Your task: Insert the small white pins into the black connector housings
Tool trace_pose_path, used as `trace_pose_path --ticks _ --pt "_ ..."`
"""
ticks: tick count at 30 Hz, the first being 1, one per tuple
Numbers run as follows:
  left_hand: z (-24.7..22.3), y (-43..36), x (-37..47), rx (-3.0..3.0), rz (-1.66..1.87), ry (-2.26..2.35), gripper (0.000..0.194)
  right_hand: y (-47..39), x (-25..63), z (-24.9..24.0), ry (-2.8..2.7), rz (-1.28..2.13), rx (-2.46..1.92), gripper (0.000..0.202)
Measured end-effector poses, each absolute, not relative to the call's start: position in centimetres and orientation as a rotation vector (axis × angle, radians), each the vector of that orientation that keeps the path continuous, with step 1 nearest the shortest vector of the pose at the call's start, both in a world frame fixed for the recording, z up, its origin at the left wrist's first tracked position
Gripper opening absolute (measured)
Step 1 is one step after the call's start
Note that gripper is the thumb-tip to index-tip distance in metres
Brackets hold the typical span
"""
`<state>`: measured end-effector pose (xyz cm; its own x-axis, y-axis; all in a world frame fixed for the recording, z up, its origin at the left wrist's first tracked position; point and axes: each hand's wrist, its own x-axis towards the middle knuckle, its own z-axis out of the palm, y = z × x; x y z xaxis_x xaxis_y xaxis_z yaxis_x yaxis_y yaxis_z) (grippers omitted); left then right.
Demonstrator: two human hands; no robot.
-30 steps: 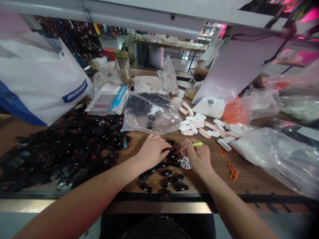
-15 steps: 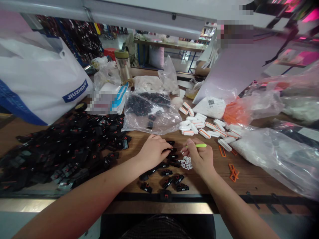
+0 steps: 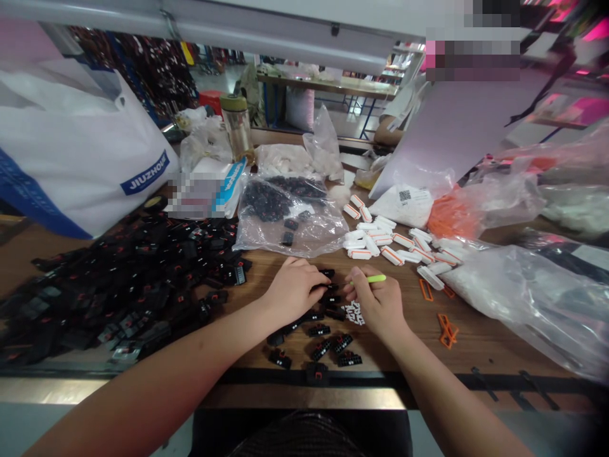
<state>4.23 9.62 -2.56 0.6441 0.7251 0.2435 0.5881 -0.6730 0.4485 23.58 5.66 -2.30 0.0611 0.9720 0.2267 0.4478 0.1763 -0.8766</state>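
My left hand (image 3: 295, 289) is closed on a black connector (image 3: 328, 287) at the middle of the wooden table. Just right of it, my right hand (image 3: 375, 299) pinches a yellow-green tool (image 3: 377, 278), its handle pointing right and its tip near the connector. Small white pieces (image 3: 353, 313) lie in a pile beside and partly beneath my right hand. Several more black connectors (image 3: 319, 330) with white dots or open slots are spread below my hands, towards the table's front edge.
A big heap of black connectors (image 3: 162, 279) covers the left side. Behind my hands lies a clear bag of black parts (image 3: 304, 238). White-and-orange parts (image 3: 392, 256), orange frames (image 3: 446, 330) and a plastic bag (image 3: 528, 298) are on the right. A bottle (image 3: 236, 130) stands behind.
My right hand has shifted slightly left with the yellow-green tool, covering the white pieces a little differently. My left hand stays at the same connector.
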Motion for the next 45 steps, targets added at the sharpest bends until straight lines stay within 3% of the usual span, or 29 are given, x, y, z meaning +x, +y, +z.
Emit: trace_pose_path --ticks 17,24,31,45 --pt "-2.6 10.1 4.1 2.578 0.575 1.142 0.015 6.1 23.7 -2.4 -1.402 0.656 -1.372 0.033" --pt "-1.1 9.2 3.3 2.555 0.675 1.076 0.015 6.1 25.0 -1.5 -1.336 0.794 -1.421 0.040" --pt "-1.5 8.2 4.0 2.619 0.496 0.964 0.014 4.8 24.9 -0.2 -1.375 0.848 -1.455 0.042" --pt "-2.3 8.5 4.2 2.604 0.545 0.995 0.009 4.0 24.0 -2.1 -1.356 0.784 -1.416 0.036"
